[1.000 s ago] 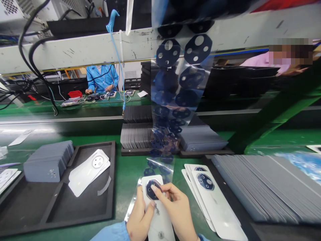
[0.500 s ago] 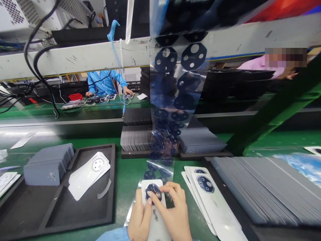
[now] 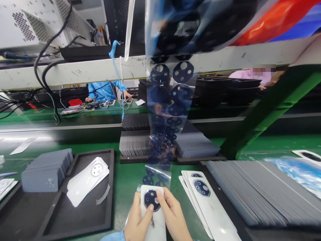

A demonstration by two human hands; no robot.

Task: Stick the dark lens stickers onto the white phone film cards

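Observation:
A white phone back cover is held upright between both hands at the bottom middle. Near its top sits a dark octagonal camera film with round holes. My left hand grips the cover's left side, its thumb on the film's lower edge. Closed around the upper right edge is my right hand, the thumb pressing on the film's right part. Behind the cover hangs a clear strip bearing two columns of dark octagonal films. Several white covers with dark films lie stacked to the right of my right hand.
At left, a black tray holds grey sheets and white covers. Grey sheets fill the right side; more stacks stand behind. A green post slants at right. A person in blue sits across the bench.
My right fingers have moved from pinching the film's upper right edge to wrapping the cover's side, with the thumb now on the film's right part. The camera view has tilted up slightly.

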